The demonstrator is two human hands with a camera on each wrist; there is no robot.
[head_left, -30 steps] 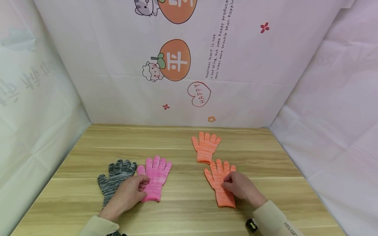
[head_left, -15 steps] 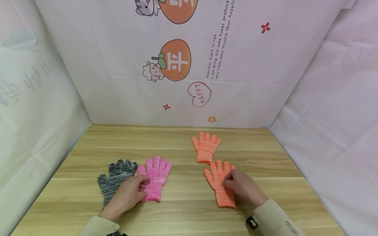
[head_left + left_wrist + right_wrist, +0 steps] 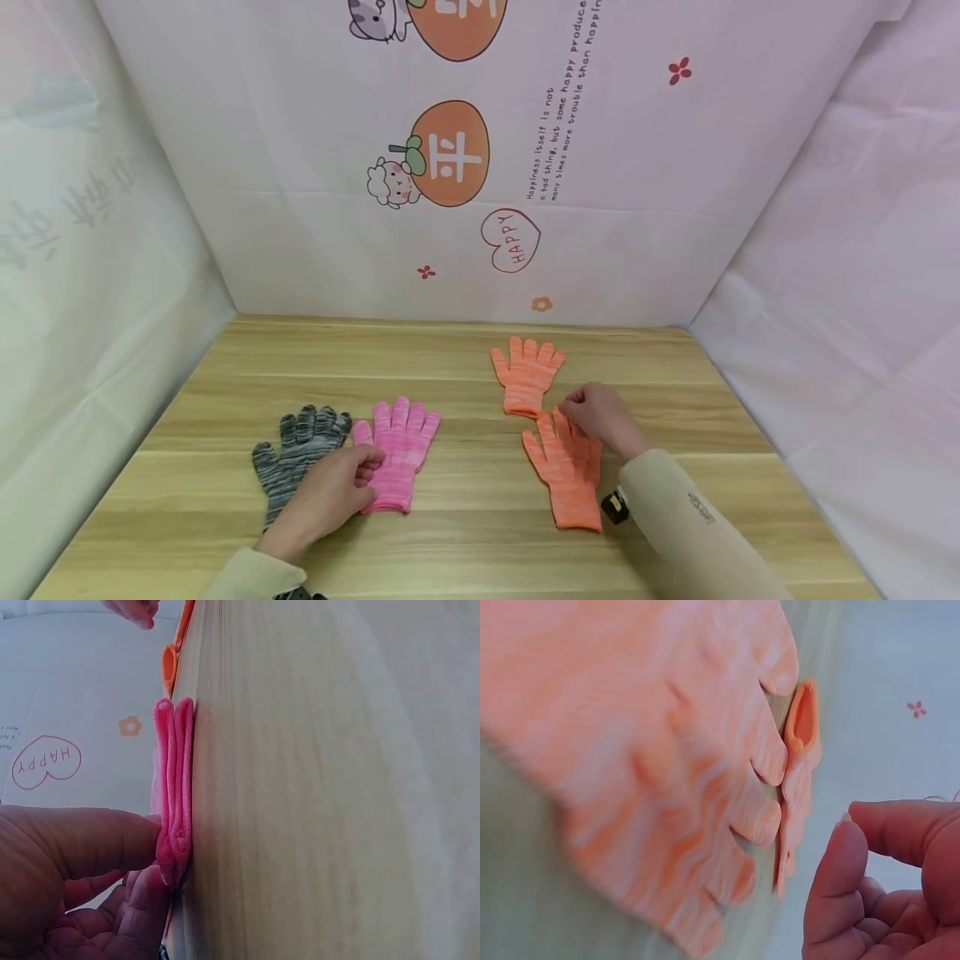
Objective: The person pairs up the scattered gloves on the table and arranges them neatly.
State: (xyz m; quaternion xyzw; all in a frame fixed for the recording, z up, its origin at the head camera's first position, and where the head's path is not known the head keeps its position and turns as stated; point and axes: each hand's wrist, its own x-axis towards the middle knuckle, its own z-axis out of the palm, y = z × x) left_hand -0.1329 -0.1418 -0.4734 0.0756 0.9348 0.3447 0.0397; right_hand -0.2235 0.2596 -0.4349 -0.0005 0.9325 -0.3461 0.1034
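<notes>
1. Gray glove [image 3: 296, 454]: flat on the table [image 3: 465, 542], its right side partly hidden by the left hand [image 3: 330, 487], which lies across it.
2. That hand's fingers are loosely bent, thumb apart from them, touching the left edge of the pink glove [image 3: 397, 462]; its sleeve [image 3: 253, 575] is cut off below.
3. The pink glove lies flat; whether it touches the gray one is hard to tell.
4. Far orange glove [image 3: 527, 375]: flat, nearer the wall [image 3: 615, 225], its cuff at a fingertip of the near orange glove [image 3: 566, 483].
5. The near orange glove lies flat, blurred in the right wrist view; the right hand [image 3: 600, 412] hides some fingertips.
6. That hand's thumb and forefinger tips are together, other fingers curled, holding nothing.
</notes>
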